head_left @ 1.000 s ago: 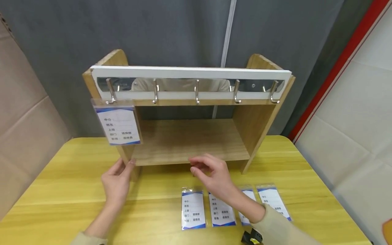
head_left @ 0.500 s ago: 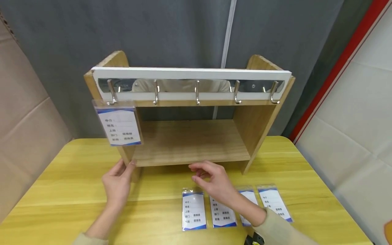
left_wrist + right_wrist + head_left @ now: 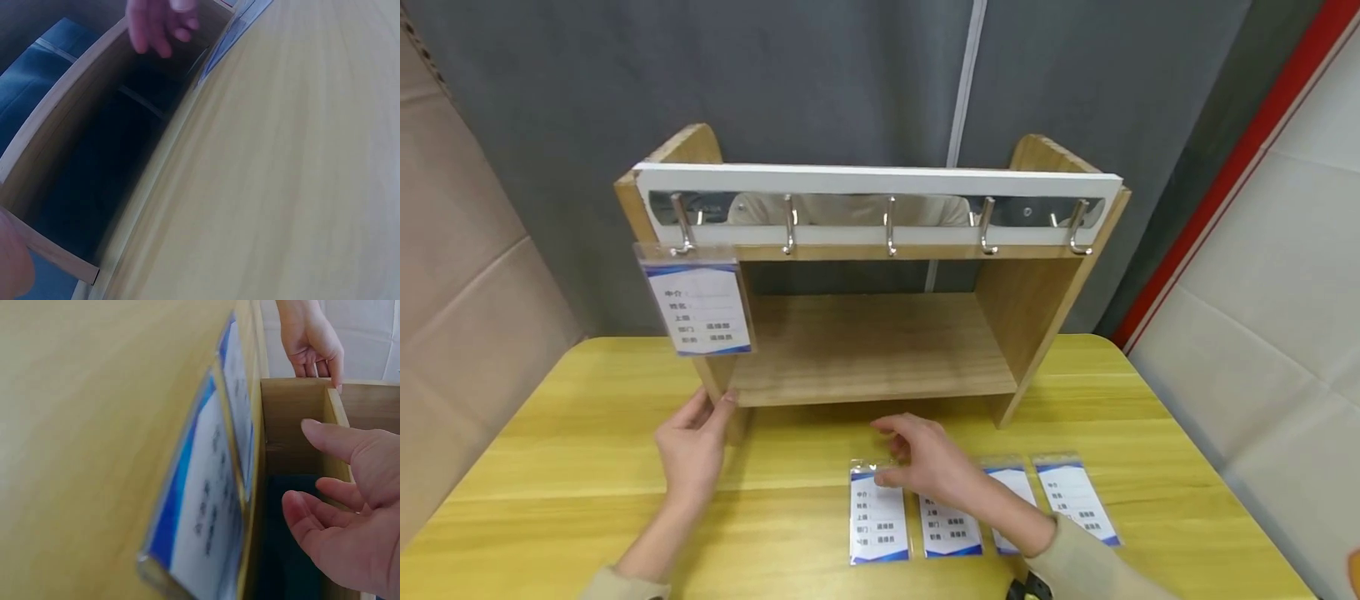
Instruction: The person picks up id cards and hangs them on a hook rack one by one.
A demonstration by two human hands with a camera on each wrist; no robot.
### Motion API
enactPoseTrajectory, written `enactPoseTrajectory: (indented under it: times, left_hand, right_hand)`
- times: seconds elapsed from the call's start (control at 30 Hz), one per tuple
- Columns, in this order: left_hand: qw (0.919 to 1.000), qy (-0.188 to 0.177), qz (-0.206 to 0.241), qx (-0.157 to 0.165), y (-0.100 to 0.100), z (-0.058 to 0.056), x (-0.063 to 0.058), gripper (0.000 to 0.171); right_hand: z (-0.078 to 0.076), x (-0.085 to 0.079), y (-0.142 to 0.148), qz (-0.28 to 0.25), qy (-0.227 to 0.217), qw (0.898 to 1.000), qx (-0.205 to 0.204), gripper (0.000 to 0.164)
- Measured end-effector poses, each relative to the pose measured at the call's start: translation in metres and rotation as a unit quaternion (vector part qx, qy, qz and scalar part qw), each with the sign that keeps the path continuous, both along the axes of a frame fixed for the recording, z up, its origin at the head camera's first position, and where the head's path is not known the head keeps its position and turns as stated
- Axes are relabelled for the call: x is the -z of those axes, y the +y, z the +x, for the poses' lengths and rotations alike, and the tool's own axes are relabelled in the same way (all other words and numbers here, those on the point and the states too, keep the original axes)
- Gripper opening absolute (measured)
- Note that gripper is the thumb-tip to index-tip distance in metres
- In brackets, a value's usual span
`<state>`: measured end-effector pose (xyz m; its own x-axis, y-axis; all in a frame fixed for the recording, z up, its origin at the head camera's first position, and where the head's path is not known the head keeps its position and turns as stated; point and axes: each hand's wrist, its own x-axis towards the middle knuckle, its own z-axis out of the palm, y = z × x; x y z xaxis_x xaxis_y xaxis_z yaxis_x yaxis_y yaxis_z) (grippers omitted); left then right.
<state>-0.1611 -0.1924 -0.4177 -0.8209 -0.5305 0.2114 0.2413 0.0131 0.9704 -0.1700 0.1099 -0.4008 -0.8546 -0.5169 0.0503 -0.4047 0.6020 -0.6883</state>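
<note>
My left hand [image 3: 691, 454] grips the lower left side panel of a small wooden rack [image 3: 872, 346], thumb at its front edge. Several metal hooks line the rack's white front rail [image 3: 835, 179]. A clear-sleeved name badge [image 3: 700, 308] hangs from the leftmost hook. My right hand [image 3: 928, 462], holding nothing, hovers with bent, spread fingers over the top of the leftmost badge [image 3: 880, 529] on the table. Thumb and fingers stand apart in the right wrist view. Beside that badge lies a second badge [image 3: 951, 533], partly hidden by the right hand.
Two further badges, a third [image 3: 1011, 481] crossed by my right forearm and a fourth [image 3: 1078, 504], lie to the right on the yellow wooden table [image 3: 535, 500]. A grey curtain [image 3: 820, 75] hangs behind the rack, with pale panels at both sides.
My right hand has moved down and slightly toward me, from just below the rack's shelf edge to over the leftmost badge. The left hand keeps its grip on the rack.
</note>
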Motion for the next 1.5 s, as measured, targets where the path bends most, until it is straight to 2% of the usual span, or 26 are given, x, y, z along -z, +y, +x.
enactPoseTrajectory:
  times: [0.3,0.47,0.97,1.17,1.5]
  left_hand:
    - [1.0,0.005,-0.001,-0.002,0.001,-0.001,0.0,0.037]
    - [1.0,0.007,0.001,-0.003,0.001,0.0,0.0,0.037]
    - [0.9999,0.01,0.004,-0.007,0.002,-0.001,0.001,0.037]
    - [0.9998,0.014,0.012,-0.003,0.005,-0.003,0.002,0.036]
    - [1.0,-0.003,0.0,0.0,0.002,0.0,0.0,0.038]
  right_hand:
    - [0.002,0.011,0.007,0.053,0.01,0.998,-0.017,0.074]
    - [0.003,0.013,0.007,0.075,0.016,0.997,-0.023,0.071]
    - [0.003,0.015,0.007,0.098,-0.01,0.995,-0.016,0.069]
    - [0.004,0.014,0.006,0.109,-0.006,0.994,-0.009,0.067]
    - [0.001,0.01,0.002,0.126,-0.005,0.992,-0.017,0.069]
